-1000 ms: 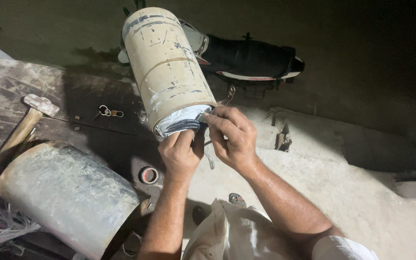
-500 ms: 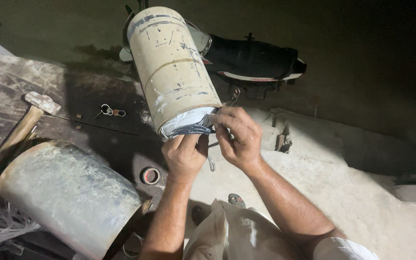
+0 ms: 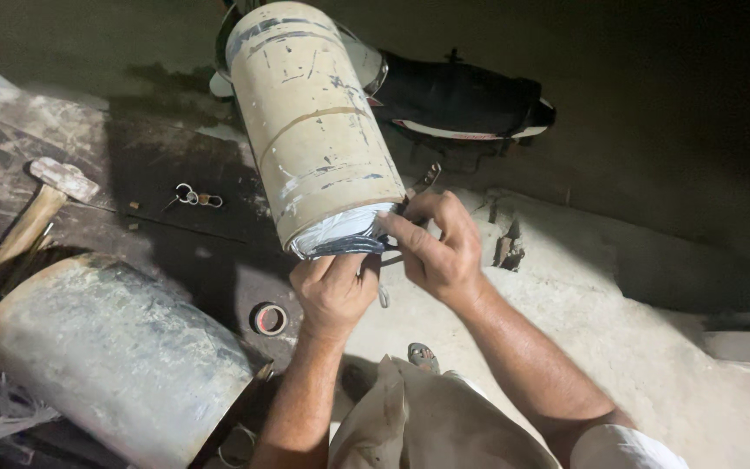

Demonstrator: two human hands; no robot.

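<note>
Curled together, the fingers of the left hand (image 3: pixel 336 291) press up against the near, lower rim of a tall cream-coloured cylinder (image 3: pixel 312 122) with scuffed paint and a grey metal band at its near end; whether that hand grips anything small I cannot tell. Just to its right, the right hand (image 3: pixel 438 247) has thumb and forefinger pinched at the same rim, closed on a thin dark tool (image 3: pixel 418 187) whose far tip pokes out beyond the knuckles. This cylinder stands tilted in the middle of the scene, leaning away toward the far side. Behind it, far right, lies a black scooter (image 3: pixel 462 100) on its side, partly hidden by the cylinder. On the left, a wooden-handled hammer (image 3: pixel 32 217) rests on a dusty dark slab (image 3: pixel 158 187), with a small bunch of keys on a ring (image 3: pixel 191 196) nearer the cylinder. Near left lies a large grey metal drum (image 3: pixel 115 356) on its side, and between it and the left forearm sits a small red-rimmed round roll (image 3: pixel 268 319). Pale concrete ground (image 3: pixel 653 330) spreads to the right.
</note>
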